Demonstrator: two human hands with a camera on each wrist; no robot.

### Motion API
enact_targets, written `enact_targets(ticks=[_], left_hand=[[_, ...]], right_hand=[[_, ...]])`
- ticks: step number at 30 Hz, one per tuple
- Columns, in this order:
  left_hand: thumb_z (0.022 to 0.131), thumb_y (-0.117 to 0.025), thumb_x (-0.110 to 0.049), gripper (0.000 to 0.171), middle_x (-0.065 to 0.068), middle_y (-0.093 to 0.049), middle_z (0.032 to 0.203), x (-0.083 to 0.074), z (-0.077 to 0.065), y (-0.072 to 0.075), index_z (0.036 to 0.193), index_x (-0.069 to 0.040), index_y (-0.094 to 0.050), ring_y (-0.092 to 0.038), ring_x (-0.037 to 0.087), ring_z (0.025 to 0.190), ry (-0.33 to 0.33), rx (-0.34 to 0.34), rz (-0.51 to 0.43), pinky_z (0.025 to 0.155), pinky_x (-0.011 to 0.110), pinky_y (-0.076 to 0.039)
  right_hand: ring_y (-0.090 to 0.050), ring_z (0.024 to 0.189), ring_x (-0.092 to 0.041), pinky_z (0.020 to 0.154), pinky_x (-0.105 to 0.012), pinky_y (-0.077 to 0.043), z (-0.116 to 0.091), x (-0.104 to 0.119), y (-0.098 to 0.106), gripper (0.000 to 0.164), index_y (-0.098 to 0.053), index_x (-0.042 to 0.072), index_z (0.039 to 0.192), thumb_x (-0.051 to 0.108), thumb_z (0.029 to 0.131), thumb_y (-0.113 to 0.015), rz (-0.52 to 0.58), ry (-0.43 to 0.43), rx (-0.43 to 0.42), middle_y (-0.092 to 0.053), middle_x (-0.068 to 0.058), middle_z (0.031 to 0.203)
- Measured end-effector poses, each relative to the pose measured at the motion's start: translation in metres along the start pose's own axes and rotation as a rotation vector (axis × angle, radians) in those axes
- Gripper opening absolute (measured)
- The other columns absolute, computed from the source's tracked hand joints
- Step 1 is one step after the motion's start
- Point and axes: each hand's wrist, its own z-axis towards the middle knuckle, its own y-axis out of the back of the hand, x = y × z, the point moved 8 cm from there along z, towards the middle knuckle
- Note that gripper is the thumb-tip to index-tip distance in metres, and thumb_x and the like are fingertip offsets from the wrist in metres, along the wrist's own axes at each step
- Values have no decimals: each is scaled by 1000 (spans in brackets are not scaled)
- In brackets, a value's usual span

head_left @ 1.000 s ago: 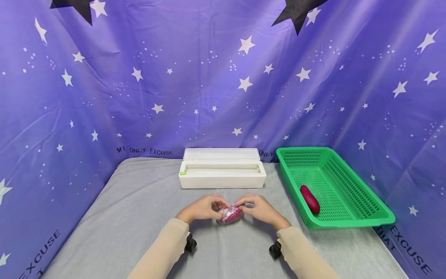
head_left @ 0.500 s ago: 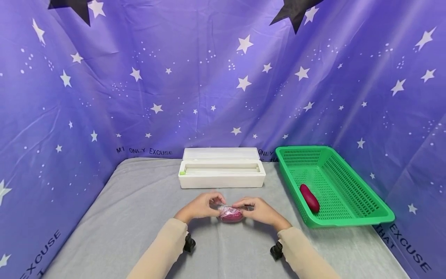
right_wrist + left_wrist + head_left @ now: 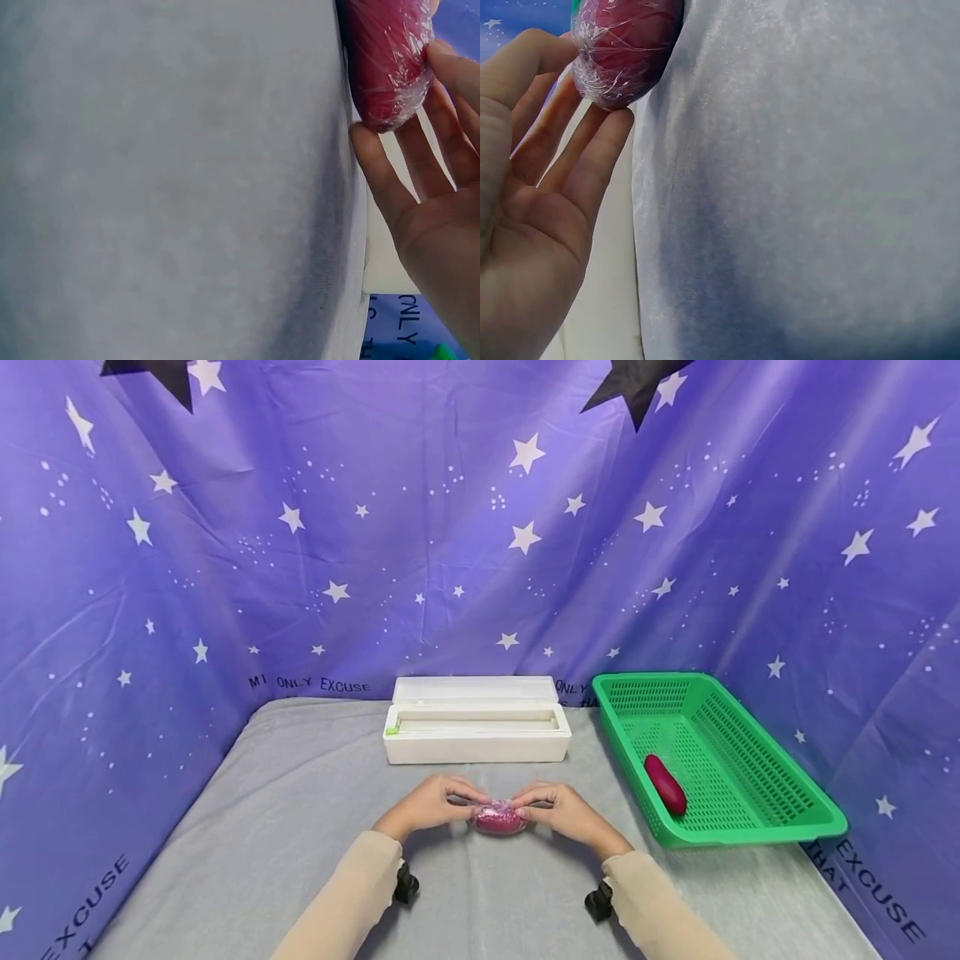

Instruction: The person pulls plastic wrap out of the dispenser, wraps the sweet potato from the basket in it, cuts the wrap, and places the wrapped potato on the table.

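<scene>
A purplish-red sweet potato (image 3: 499, 820), wrapped in crinkled, shiny cling film, lies crosswise between both hands over the grey cloth. My left hand (image 3: 433, 804) pinches its left end; in the left wrist view the thumb presses the film (image 3: 600, 79) and other fingertips sit under the tip. At the opposite end my right hand (image 3: 566, 812) holds it likewise. The right wrist view shows that thumb on the film-covered side of the sweet potato (image 3: 386, 56), with fingers spread below and behind its end.
Behind the hands stands a white cling film box (image 3: 477, 750), its lid raised and a green piece (image 3: 392, 732) at its left end. To the right, a green basket (image 3: 750, 837) holds an unwrapped sweet potato (image 3: 666, 786). A purple star-printed curtain (image 3: 450, 527) surrounds the table.
The wrapped sweet potato has turned from slanting to nearly level across. Both hands have shifted their fingers along the film, and the thumbs and fingertips now meet the ends more closely.
</scene>
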Motion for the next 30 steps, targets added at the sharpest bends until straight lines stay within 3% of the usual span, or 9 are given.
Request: enact_targets(ticks=[8,12,15,22,30], left_hand=[[88,-78,-17,31,5,-68,125,4,-1,-3,119,-13,-75,-63,21,116,17,27,-36,98,33,-50],[82,-83,-10,48,6,-64,133,8,-2,-7,128,-13,-69,-61,21,118,27,56,-56,94,28,-51],[82,-82,-6,52,6,-63,134,10,-3,-7,132,-12,-66,-62,22,117,38,50,-87,93,27,-52],[92,-74,-29,54,5,-65,129,12,-4,5,142,-13,-58,-64,18,112,110,-29,-177,94,33,-52],[100,-62,-41,46,-1,-58,140,11,-2,12,143,-28,-57,-57,18,122,138,-92,-192,101,40,-47]], right_hand=[[-62,111,-27,97,-42,-49,3,-32,-3,24,-74,6,115,14,93,-72,1,-9,37,-69,-7,118],[-60,116,-27,100,-44,-48,1,-34,-5,41,-68,7,126,12,87,-78,39,-3,103,-65,-8,126],[-59,118,-30,99,-41,-49,-1,-34,-8,53,-62,8,134,7,84,-79,66,-8,134,-62,-12,129],[-62,112,-30,93,-38,-52,2,-30,3,58,-56,10,142,12,88,-77,52,-15,38,-61,-14,131],[-65,105,-23,85,-29,-54,7,-24,6,59,-53,4,142,15,89,-78,134,-53,4,-68,-12,119]])
